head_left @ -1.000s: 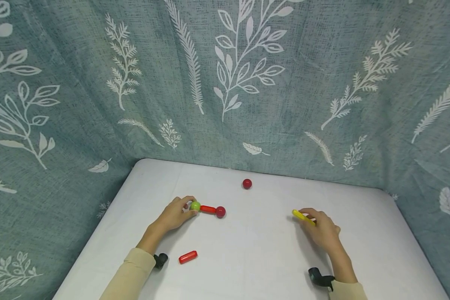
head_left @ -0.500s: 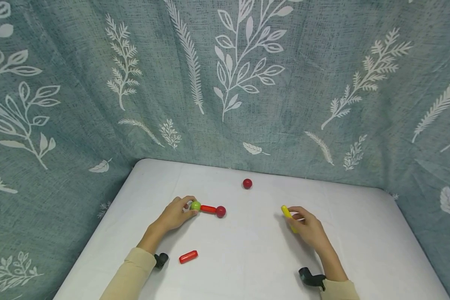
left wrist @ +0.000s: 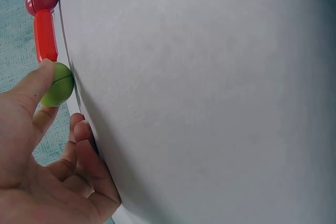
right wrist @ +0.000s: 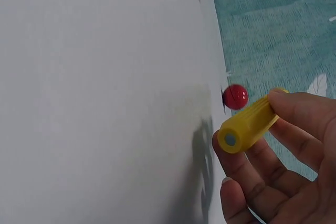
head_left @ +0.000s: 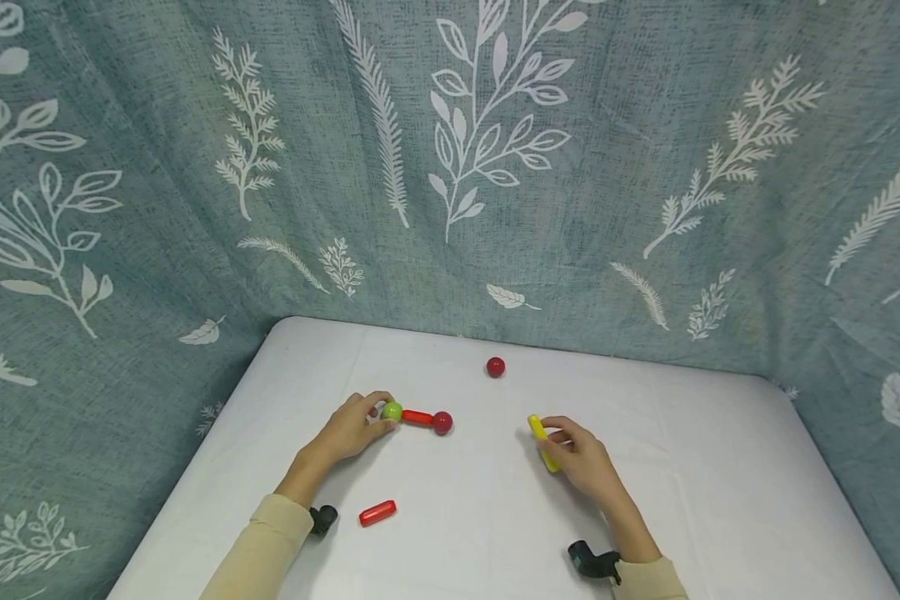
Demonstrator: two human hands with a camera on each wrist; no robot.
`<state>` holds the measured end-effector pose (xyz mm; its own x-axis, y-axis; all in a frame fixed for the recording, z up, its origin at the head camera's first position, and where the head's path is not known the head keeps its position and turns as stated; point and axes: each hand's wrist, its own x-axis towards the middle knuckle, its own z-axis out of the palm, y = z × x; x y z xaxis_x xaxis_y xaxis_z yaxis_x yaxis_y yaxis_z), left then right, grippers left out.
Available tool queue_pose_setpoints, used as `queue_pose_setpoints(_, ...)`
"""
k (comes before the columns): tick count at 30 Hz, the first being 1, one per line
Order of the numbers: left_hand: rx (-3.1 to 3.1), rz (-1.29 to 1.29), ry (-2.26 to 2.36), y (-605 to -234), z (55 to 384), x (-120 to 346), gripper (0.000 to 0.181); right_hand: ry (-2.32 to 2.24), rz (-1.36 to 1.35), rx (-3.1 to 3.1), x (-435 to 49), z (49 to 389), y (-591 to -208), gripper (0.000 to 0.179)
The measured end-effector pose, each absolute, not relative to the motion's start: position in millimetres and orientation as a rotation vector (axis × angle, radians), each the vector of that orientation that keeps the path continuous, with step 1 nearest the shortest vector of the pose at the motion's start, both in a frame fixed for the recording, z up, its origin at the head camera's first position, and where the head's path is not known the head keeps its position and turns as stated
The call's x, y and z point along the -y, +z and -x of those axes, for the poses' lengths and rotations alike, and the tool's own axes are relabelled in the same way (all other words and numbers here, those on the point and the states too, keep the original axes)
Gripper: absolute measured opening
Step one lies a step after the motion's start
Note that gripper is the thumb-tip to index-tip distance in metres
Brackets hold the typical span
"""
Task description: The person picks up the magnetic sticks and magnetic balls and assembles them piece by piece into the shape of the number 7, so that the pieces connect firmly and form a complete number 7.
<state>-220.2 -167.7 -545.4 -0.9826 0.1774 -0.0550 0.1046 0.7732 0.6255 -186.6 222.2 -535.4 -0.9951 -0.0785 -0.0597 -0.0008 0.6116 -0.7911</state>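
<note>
My left hand (head_left: 351,429) pinches a green ball (left wrist: 59,85) between thumb and fingers. A red rod (left wrist: 45,35) joins that ball to a dark red ball (head_left: 442,422), making one straight piece close over the table. My right hand (head_left: 581,458) holds a yellow rod (right wrist: 252,123) between thumb and fingers, above the table and to the right of the joined piece. In the right wrist view the rod's near end shows a round grey inset. The gap between the yellow rod and the dark red ball is about a hand's width in the head view.
A loose red rod (head_left: 377,513) lies on the white table (head_left: 465,542), in front of the left hand. Toward the back edge sits a single dark red ball (head_left: 496,367). A patterned green-blue curtain (head_left: 390,167) hangs behind the table and along its sides.
My right hand has moved left with the yellow rod, toward the joined piece, and the rod has turned to a steeper slant. The left hand has stayed in place.
</note>
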Motion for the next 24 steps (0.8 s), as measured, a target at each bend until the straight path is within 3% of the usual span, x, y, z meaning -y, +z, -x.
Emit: queue_pose_setpoints(24,-2.845,-0.210,1.001,-547,220,168,0.035,-1.520,0.216,-2.606,-151,182,-538,0.026)
